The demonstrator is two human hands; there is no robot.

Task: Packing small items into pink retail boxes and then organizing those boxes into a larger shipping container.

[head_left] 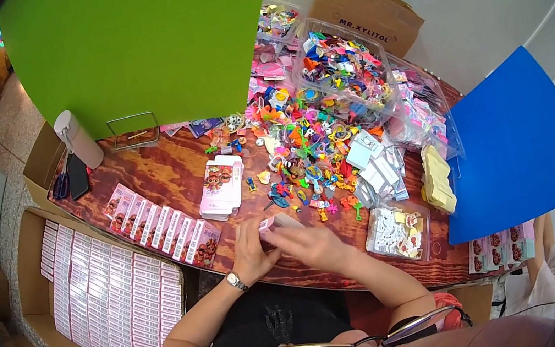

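Head view of a wooden tabletop [169, 171] seen from above. Both hands meet at the near edge of the tabletop, at its middle, closed together around a small pink box [272, 223]. The left hand [252, 250], with a wristwatch [236, 281] on its wrist, grips the box from the left and below; the right hand [309, 243] covers it from the right, fingers curled over its top. Only the upper end of the box shows between the fingers.

Just beyond the hands, toward the middle of the tabletop, lies a stack of flat pink cartons [222, 186]. To its left, along the near edge, a row of filled pink boxes [163, 224] leans in line. A heap of small coloured plastic toys [303, 155] spreads over the right half of the tabletop, with white packets [376, 162] at its right margin. A clear tray of white pieces [397, 229] sits near the right near corner; clear bins of toys [344, 66] stand along the far right edge. A white cylindrical container [77, 139] stands at the far left corner. Beside the left edge, off the tabletop, a cardboard carton [29, 239] holds packed rows of pink boxes
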